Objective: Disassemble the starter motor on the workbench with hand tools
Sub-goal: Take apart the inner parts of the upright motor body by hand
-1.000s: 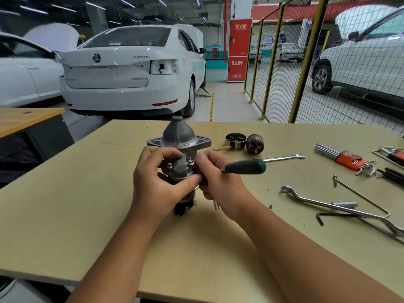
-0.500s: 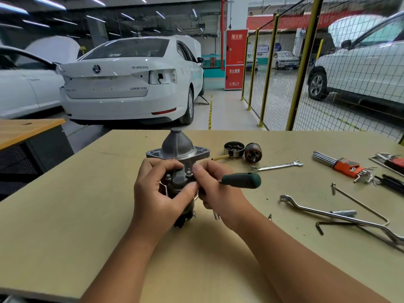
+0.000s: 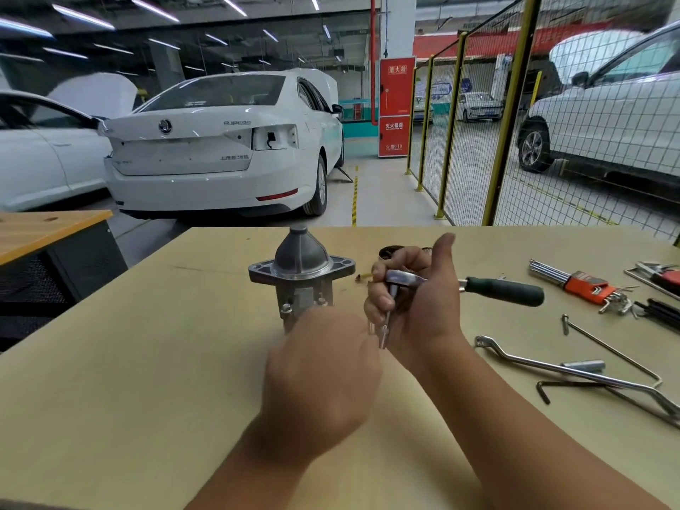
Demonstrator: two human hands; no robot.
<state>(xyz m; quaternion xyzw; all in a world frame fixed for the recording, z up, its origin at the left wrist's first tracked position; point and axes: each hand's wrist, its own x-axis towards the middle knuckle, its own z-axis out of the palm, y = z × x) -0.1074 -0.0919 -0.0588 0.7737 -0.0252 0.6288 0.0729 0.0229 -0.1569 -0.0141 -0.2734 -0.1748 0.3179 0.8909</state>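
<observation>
We are counting one starter motor [image 3: 301, 279] on the table [image 3: 147, 362], one green-handled ratchet [image 3: 502, 288], one orange hex key set [image 3: 585, 285], one loose black hex key [image 3: 544, 390], one long offset wrench [image 3: 574, 373], and two hands: left hand [image 3: 320, 377], right hand [image 3: 419, 300].

Indoor garage bay, strip lights [image 3: 82, 16] ran across a dark ceiling. Pale plywood bench [image 3: 110, 362] in front, second wood-topped bench [image 3: 44, 226] at left. White sedan [image 3: 220, 149] parked behind, tail lamp missing. Red fire cabinet [image 3: 396, 106] on the pillar. Yellow-framed mesh fence [image 3: 507, 115] at right, white SUV [image 3: 607, 112] behind it. Grey concrete floor [image 3: 382, 193].
</observation>
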